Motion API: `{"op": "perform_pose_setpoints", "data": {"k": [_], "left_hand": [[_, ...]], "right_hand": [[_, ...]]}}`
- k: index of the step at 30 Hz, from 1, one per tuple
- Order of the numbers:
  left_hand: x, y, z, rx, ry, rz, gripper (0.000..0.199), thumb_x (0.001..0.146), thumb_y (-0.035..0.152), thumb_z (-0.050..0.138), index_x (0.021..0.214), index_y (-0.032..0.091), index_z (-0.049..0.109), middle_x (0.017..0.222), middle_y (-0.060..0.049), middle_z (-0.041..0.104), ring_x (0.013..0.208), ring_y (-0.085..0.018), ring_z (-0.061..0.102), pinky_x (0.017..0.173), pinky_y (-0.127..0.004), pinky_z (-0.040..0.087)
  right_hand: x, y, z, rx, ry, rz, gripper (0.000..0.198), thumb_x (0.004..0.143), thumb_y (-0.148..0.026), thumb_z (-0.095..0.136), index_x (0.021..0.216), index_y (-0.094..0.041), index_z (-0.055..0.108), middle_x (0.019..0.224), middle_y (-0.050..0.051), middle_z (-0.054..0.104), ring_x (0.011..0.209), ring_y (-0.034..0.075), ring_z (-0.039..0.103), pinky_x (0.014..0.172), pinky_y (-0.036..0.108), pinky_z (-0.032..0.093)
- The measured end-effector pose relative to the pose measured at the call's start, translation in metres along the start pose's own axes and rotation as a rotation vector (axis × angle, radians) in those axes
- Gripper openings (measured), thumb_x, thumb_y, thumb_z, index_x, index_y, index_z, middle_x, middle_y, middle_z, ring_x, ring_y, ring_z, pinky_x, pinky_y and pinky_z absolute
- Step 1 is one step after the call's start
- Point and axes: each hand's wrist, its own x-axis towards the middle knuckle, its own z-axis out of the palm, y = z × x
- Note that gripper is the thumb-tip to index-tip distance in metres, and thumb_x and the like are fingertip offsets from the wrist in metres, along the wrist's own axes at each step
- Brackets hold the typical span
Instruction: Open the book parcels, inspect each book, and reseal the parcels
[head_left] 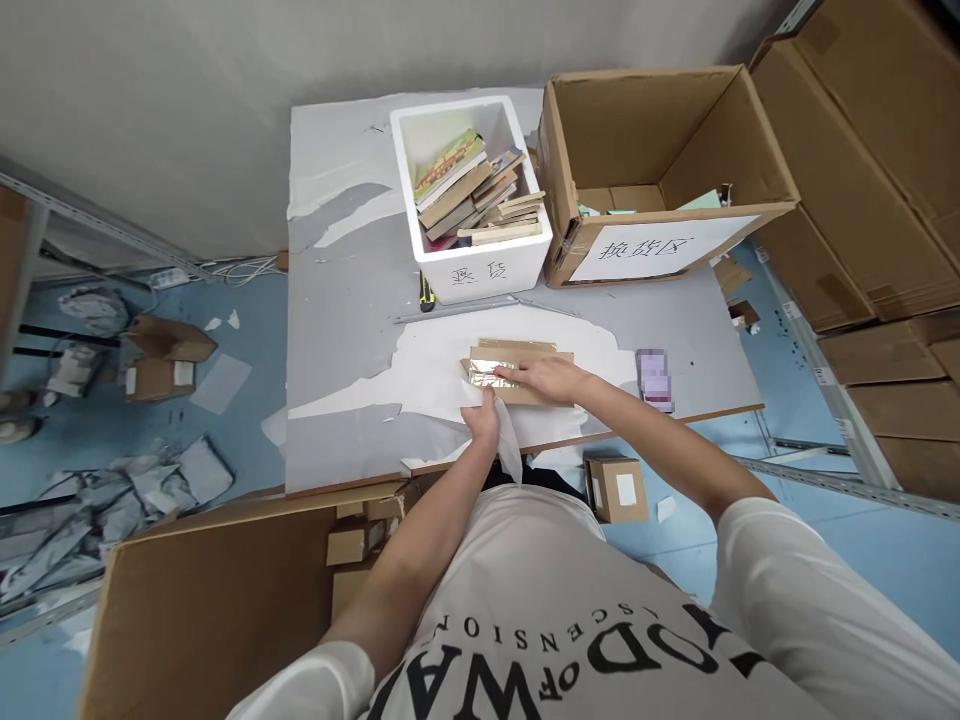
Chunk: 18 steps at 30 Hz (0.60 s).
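Observation:
A flat brown cardboard package (525, 357) with shiny clear tape on it lies on the white worn patch of the table, near the front edge. My right hand (551, 378) rests on top of it, index finger stretched out over the taped part (484, 373). At the package's near left corner, my left hand (484, 420) is closed on a thin white sheet (510, 440), which hangs down over the table edge. Whether it is paper or plastic I cannot tell. The fingertips of my left hand are partly hidden beside the package.
Behind the package stand a white foam box (491, 275) of books and a large open carton (720, 240) with a handwritten sign. A yellow-black box cutter (426, 292) lies by the foam box. A phone (655, 380) lies at right. An open carton (225, 600) stands below left.

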Motion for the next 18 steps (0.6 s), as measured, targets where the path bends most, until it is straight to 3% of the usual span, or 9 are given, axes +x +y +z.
{"op": "perform_pose_setpoints", "data": {"k": [5,12,15,18], "left_hand": [[0.000,0.006,0.000,0.031,0.010,0.002,0.042,0.075,0.034,0.075,0.110,0.013,0.063,0.119,-0.014,0.067,0.114,-0.023,0.063,0.101,-0.035,0.048],[0.003,0.010,0.002,0.110,0.001,0.021,0.045,0.072,0.039,0.078,0.105,0.012,0.064,0.115,-0.016,0.068,0.113,-0.024,0.064,0.101,-0.036,0.048],[0.004,0.005,0.004,0.139,0.039,0.001,0.043,0.074,0.039,0.076,0.105,0.012,0.064,0.113,-0.015,0.069,0.110,-0.024,0.065,0.100,-0.036,0.048],[0.004,0.003,0.006,0.186,0.083,-0.030,0.044,0.074,0.041,0.076,0.105,0.012,0.063,0.112,-0.015,0.069,0.110,-0.024,0.065,0.100,-0.035,0.049]], "right_hand": [[-0.002,-0.015,-0.012,-0.082,-0.101,0.043,0.063,0.096,-0.014,0.033,0.151,-0.042,0.022,0.119,0.008,0.063,0.091,0.022,0.065,0.078,0.033,0.043],[0.006,-0.024,-0.021,-0.130,-0.151,0.091,0.060,0.095,-0.015,0.036,0.149,-0.039,0.030,0.115,0.010,0.066,0.095,0.026,0.065,0.081,0.037,0.046],[-0.010,-0.013,-0.023,-0.197,-0.235,0.141,0.064,0.094,-0.015,0.037,0.151,-0.039,0.024,0.112,0.012,0.067,0.096,0.028,0.065,0.077,0.037,0.047],[-0.047,0.005,-0.025,-0.245,-0.283,0.189,0.069,0.090,-0.010,0.039,0.151,-0.038,0.024,0.114,0.013,0.066,0.095,0.028,0.066,0.073,0.035,0.046]]}}
